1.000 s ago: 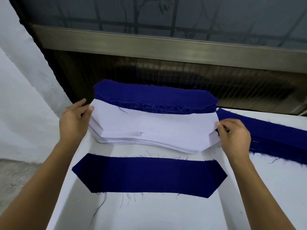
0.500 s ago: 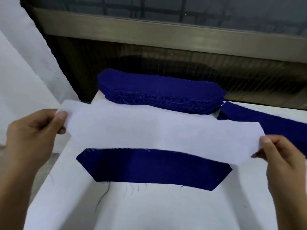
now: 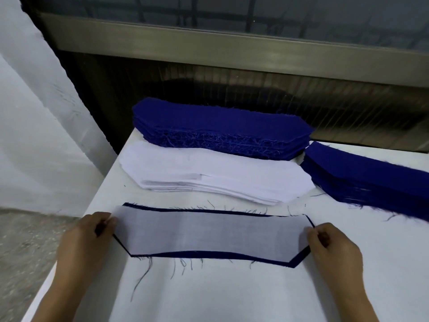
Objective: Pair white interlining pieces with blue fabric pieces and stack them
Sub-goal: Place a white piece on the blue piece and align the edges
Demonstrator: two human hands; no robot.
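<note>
Left hand (image 3: 86,238) and right hand (image 3: 334,247) each pinch an end of 1 interlining piece (image 3: 209,233), stretched flat over the blue fabric piece (image 3: 232,254) just in front of the white stack (image 3: 209,173), taut, so edges line up. Only a blue rim shows; the blue pile (image 3: 371,177) right of the stack is cut off.

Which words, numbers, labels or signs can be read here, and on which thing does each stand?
None can be read.
The sheer white interlining piece, the blue fabric piece beneath it, the stack of white interlining pieces, the far blue fabric stack and the right blue fabric stack show no print.
Faint grey marks on the white sheet at the left are too blurred to read.
</note>
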